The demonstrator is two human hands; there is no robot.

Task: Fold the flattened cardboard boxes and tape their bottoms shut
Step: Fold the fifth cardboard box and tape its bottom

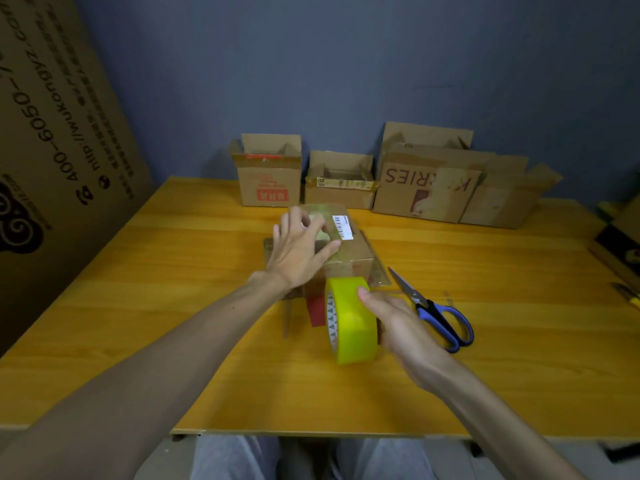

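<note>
A small packing corner in a plain room, possibly a home or storeroom; the narrow view does not settle which. A yellow wood-grain tabletop (pixel 166 278) meets a bare blue-grey wall (pixel 346 64), with a row of open brown cardboard boxes (pixel 339 197) along its far edge. A large printed brown cardboard sheet (pixel 52 133) leans at the left. The tools in view are a roll of yellow-green packing tape (pixel 353 323) and blue-handled steel scissors (pixel 438 315).
</note>
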